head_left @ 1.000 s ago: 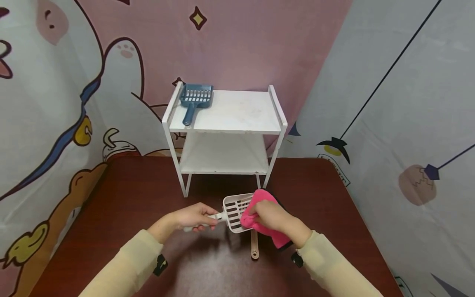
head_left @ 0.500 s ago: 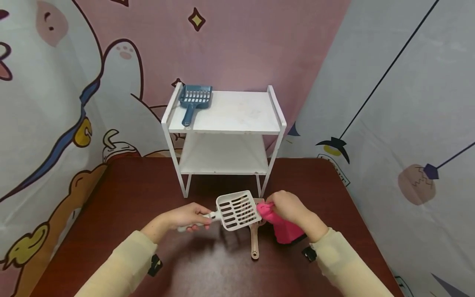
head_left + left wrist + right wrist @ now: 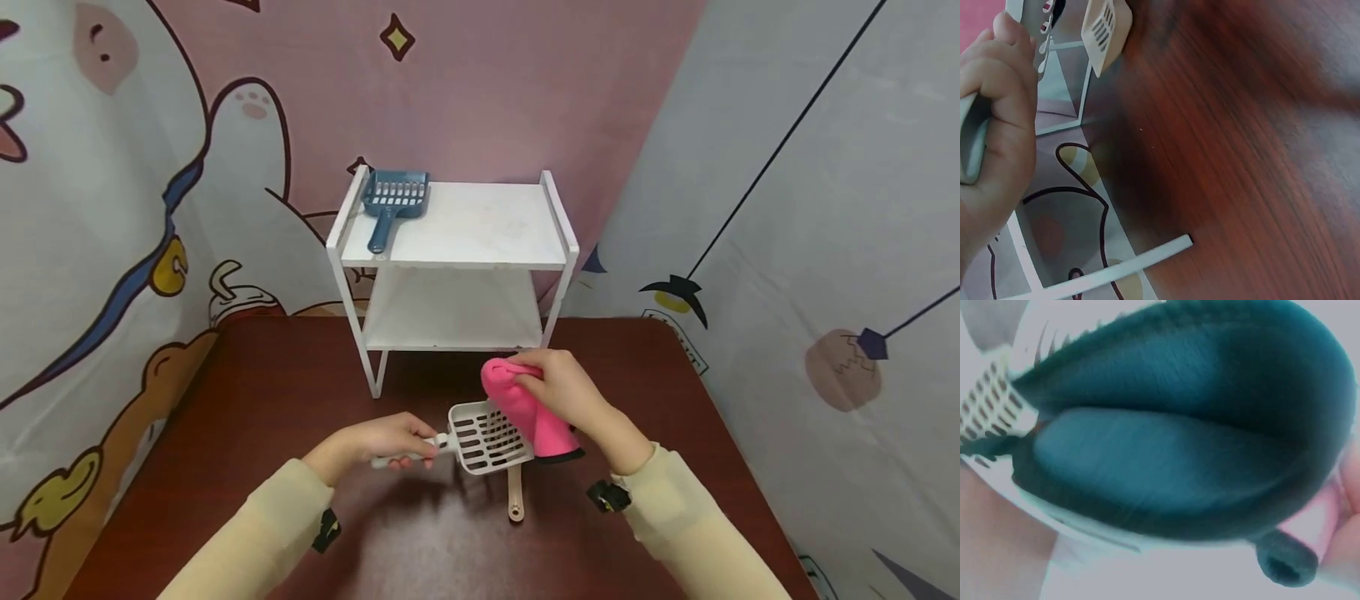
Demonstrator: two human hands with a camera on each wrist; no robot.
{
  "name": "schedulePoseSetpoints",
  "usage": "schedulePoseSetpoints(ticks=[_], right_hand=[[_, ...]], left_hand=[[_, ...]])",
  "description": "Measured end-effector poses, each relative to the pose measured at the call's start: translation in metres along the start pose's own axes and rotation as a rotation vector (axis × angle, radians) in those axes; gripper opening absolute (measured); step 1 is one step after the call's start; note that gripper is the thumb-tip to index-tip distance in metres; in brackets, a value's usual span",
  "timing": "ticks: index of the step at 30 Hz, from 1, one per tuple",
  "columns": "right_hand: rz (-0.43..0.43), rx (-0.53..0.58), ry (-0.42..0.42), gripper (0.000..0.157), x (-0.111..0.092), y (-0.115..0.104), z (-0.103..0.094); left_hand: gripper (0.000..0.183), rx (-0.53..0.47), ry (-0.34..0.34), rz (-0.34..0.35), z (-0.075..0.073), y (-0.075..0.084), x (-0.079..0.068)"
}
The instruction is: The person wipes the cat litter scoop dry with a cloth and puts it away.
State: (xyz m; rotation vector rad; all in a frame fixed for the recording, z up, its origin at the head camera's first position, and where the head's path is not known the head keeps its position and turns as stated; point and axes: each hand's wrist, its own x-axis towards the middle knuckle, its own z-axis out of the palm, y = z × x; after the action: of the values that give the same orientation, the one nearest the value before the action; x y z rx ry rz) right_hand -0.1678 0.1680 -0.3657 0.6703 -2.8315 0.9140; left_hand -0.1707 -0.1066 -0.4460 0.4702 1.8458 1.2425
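Observation:
My left hand (image 3: 378,437) grips the handle of a white slotted litter scoop (image 3: 474,447), its head pointing right above the table. In my right hand (image 3: 562,387) is a bunched pink cloth (image 3: 525,412) with dark edging, which hangs over the right part of the scoop's head. The right wrist view shows the cloth (image 3: 1147,456) close up, with its dark-edged folds gaping. Below the white scoop lies a beige scoop (image 3: 515,496); only its handle shows in the head view, while its slotted head (image 3: 1107,31) appears in the left wrist view.
Behind the hands stands a white two-tier shelf (image 3: 480,225) on the brown table (image 3: 277,375). A blue litter scoop (image 3: 397,200) lies at the left of its top tier. Cartoon-printed cloth walls (image 3: 540,92) surround the table.
The right hand draws the cloth right off the scoop's head, then raises it back over the head's far right part. The left hand and white scoop shift slightly left, then return.

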Motion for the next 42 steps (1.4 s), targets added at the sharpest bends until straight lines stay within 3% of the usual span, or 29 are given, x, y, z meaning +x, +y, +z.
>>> schedulePoseSetpoints(ticks=[3,9,17,29,42], right_hand=[[-0.038,0.023,-0.029,0.024,0.002,-0.007,0.019],[-0.054,-0.064,-0.090,0.022,0.002,-0.012,0.050],[-0.054,-0.152,-0.081,0.009,0.001,-0.006,0.069],[-0.036,-0.354,-0.069,0.022,-0.003,0.017,0.070],[0.003,-0.477,-0.023,0.018,-0.006,0.029,0.046]], left_hand=[[0.018,0.015,-0.002,0.001,0.002,0.006,0.004],[0.020,-0.003,-0.004,-0.001,0.004,0.015,0.008],[0.022,-0.007,0.027,0.021,0.005,0.015,0.004],[0.021,0.029,0.039,0.040,0.005,0.012,0.002],[0.021,0.034,0.065,0.066,0.001,0.011,0.000]])
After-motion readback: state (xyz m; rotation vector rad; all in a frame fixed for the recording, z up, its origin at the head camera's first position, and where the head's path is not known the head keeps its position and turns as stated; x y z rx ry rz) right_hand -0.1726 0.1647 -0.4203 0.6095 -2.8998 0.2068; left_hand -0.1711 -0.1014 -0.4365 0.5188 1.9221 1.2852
